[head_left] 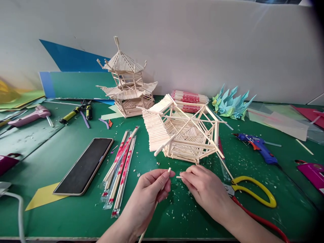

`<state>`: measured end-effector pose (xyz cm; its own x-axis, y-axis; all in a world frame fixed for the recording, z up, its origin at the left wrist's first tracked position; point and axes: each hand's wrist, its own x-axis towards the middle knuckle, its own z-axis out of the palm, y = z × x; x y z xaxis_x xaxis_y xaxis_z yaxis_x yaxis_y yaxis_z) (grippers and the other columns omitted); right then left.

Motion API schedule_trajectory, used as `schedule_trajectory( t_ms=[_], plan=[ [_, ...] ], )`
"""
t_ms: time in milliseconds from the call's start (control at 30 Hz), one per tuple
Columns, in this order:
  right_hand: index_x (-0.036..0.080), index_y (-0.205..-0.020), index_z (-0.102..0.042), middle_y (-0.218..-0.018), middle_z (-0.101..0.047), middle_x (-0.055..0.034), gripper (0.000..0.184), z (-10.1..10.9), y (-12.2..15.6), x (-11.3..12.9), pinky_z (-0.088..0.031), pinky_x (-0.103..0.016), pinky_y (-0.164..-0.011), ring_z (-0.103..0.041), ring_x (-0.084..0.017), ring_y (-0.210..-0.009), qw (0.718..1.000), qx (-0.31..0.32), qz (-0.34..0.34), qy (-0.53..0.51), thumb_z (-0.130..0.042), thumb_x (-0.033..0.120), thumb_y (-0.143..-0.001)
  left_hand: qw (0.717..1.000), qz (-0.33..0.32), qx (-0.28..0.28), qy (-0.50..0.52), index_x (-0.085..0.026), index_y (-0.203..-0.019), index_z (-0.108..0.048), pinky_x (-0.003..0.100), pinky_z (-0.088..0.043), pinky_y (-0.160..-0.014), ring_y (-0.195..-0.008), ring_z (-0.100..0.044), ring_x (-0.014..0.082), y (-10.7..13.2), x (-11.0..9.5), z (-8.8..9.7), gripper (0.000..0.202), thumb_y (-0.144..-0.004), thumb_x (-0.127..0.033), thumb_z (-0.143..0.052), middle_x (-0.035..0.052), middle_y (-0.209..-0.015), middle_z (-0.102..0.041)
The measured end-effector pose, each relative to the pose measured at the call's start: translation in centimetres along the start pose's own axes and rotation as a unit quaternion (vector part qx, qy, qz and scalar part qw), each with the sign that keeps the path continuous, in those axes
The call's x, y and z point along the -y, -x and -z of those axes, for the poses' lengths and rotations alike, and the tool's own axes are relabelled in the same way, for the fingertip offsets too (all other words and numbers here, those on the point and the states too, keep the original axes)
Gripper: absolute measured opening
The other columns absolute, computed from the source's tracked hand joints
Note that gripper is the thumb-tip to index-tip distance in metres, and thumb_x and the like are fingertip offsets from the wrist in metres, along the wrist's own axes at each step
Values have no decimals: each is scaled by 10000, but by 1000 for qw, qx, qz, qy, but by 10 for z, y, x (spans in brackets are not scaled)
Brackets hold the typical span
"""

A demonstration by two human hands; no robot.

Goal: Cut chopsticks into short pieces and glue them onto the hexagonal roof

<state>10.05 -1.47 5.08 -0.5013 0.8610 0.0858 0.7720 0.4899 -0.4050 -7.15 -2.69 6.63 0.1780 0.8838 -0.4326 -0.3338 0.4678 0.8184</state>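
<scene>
My left hand (152,190) is closed on a long pale wooden stick (165,176) whose top end pokes out above my fingers. My right hand (204,187) pinches a short stick piece (179,177) just right of that end; the two ends sit a finger's width apart. Both hands hover over the green table (76,212), just in front of an unfinished hexagonal stick frame (184,133) with one side roofed in sticks. A finished two-tier stick pagoda (126,81) stands behind it.
Wrapped chopstick packs (120,168) and a dark phone (84,165) lie to the left. Yellow- and red-handled cutters (253,194) lie right of my right hand, a blue glue gun (258,146) beyond. A pink glue gun (30,116), pliers (76,113), paper cranes (231,103) and coloured sheets line the back.
</scene>
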Motion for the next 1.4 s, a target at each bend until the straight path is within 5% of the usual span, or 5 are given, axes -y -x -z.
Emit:
schedule_trajectory(
  t_ms=[167,333,633,867,1400],
  plan=[
    [220,-929,-610,-819,-535,-9,226,18,4,-1,-410,-248,-663,-517,-129,-762,991,41,20,-124,-388,181,-912,990,-47,-9,-132,-103,-824,-647,210,-256,-504,-531,-385,74,-6,1,0,228,-776,-320,-595,-12,-617,-528],
    [218,-734,-551,-689,-530,49,120,26,2,0,-386,-184,-557,-494,-79,-613,967,19,-43,-252,-509,150,-823,972,-57,81,-215,-124,-723,-607,209,-255,-458,-444,-400,61,-12,2,-14,287,-836,-362,-492,-37,-553,-495],
    [205,-809,-592,-687,-576,40,109,10,-5,-9,-417,-171,-561,-504,-79,-621,845,-85,-150,-507,-602,313,-793,997,-15,72,-7,-119,-713,-572,181,-177,-427,-434,-294,23,-28,10,-29,189,-778,-294,-598,-47,-558,-477],
    [197,-751,-654,-616,-620,31,139,7,-5,-17,-426,-170,-536,-535,-83,-579,849,-81,-160,-497,-621,329,-781,992,-11,117,-47,-107,-751,-623,196,-306,-455,-436,-469,57,-31,16,-27,240,-810,-328,-553,10,-627,-578],
    [225,-742,-676,-694,-584,41,24,5,-2,-17,-376,-184,-531,-484,-76,-597,848,-99,-142,-501,-683,237,-723,987,20,158,-30,-116,-698,-639,184,-149,-392,-409,-297,20,-27,18,-22,243,-807,-324,-573,-16,-535,-519]
  ],
)
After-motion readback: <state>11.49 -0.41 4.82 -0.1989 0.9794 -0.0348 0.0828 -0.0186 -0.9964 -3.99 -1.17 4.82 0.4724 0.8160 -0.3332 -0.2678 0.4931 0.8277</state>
